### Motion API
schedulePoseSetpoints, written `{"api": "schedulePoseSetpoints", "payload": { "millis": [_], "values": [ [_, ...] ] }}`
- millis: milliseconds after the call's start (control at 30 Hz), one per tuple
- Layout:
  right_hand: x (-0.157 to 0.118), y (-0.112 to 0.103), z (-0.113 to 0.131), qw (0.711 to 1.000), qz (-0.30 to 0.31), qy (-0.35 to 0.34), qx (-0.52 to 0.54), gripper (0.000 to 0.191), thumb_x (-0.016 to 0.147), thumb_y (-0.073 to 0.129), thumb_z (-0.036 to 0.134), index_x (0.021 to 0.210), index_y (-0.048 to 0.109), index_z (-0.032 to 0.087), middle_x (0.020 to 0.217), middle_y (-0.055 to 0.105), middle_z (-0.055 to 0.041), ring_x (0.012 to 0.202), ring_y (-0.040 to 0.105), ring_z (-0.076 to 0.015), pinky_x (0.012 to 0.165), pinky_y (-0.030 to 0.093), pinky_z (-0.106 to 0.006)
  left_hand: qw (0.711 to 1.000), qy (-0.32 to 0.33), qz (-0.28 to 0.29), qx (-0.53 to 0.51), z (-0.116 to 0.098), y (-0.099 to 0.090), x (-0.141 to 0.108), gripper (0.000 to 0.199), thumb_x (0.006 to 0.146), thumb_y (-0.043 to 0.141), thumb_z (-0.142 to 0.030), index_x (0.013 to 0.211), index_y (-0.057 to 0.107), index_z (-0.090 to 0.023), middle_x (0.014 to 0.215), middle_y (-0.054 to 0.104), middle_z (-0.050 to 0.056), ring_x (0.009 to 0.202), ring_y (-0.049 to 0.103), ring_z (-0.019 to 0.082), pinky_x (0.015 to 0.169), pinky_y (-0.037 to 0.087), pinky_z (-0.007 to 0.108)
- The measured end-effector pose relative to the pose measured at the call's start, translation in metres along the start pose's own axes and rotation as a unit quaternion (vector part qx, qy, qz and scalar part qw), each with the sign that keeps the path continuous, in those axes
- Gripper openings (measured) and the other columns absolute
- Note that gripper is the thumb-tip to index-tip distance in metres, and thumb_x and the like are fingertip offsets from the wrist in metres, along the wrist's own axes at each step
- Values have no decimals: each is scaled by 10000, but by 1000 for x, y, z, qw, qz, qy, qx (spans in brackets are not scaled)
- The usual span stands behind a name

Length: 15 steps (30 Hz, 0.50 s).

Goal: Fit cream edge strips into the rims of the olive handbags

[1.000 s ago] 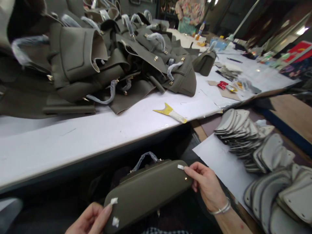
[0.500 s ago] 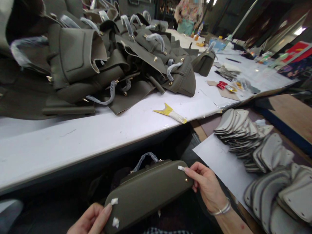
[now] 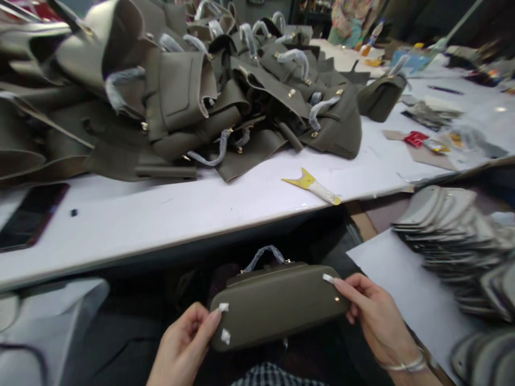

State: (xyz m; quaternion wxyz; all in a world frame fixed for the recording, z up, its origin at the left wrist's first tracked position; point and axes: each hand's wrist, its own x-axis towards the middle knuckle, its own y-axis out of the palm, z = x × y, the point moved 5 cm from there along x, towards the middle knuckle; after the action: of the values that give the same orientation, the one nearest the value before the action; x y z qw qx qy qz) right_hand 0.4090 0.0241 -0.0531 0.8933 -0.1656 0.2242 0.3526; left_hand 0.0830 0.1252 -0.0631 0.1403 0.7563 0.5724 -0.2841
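Swung toward the left since the earlier frames, the view took in a phone (image 3: 34,217) on the worktop (image 3: 161,212), and the olive handbag (image 3: 277,308) had come round to a more level slant. It hung in front of the worktop's near edge and lower than it, between both hands, with its long flat panel facing the wearer and its plastic-wrapped handle (image 3: 263,254) on the far side. The left hand (image 3: 185,343) pinched the left end between thumb and fingers, the thumb tip at the upper of two white tabs (image 3: 226,336). The right hand (image 3: 376,311) gripped the other end, its thumb touching a single white tab (image 3: 329,278) and the other fingers curled behind the edge. Just below that tab sat a gold stud (image 3: 337,299).

Similar olive bags (image 3: 177,96) lay heaped along the worktop, with a yellow forked tool (image 3: 311,186) near the front edge. At the right, pale curved pieces (image 3: 446,225) were stacked beside a white sheet (image 3: 402,279).
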Motion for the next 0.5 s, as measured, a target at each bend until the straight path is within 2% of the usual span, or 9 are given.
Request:
{"api": "schedulePoseSetpoints", "payload": {
  "millis": [133, 267, 367, 500],
  "values": [
    [-1, 0, 6, 999, -27, 18, -14, 505, 375, 916, 523, 550, 618, 154, 545, 513, 21, 427, 397, -63, 340, 350, -185, 999, 32, 4, 24, 3, -2, 1, 500, 781, 645, -638, 642, 491, -183, 555, 418, -50, 517, 318, 90, 473, 236, 211],
    [-2, 4, 10, 999, -27, 38, -27, 509, 295, 911, 526, 512, 629, 161, 547, 519, 11, 424, 398, -70, 328, 360, -193, 997, 45, -9, 58, 5, -5, 0, 460, 843, 593, -602, 679, 490, -185, 580, 421, -52, 543, 336, 99, 503, 249, 223],
    [-1, 5, 8, 999, -21, 37, -25, 502, 295, 912, 516, 524, 639, 163, 555, 524, 9, 436, 402, -72, 323, 353, -187, 995, 53, -16, 79, 2, -5, -1, 460, 851, 581, -602, 679, 488, -186, 584, 422, -50, 562, 356, 107, 519, 261, 227],
    [0, 3, 4, 999, -18, 22, -15, 481, 393, 917, 504, 555, 628, 155, 557, 513, 21, 438, 396, -63, 334, 354, -178, 995, 52, -1, 79, -1, -6, -3, 501, 819, 589, -648, 649, 469, -193, 571, 407, -48, 547, 341, 107, 505, 271, 224]
  ]
}}
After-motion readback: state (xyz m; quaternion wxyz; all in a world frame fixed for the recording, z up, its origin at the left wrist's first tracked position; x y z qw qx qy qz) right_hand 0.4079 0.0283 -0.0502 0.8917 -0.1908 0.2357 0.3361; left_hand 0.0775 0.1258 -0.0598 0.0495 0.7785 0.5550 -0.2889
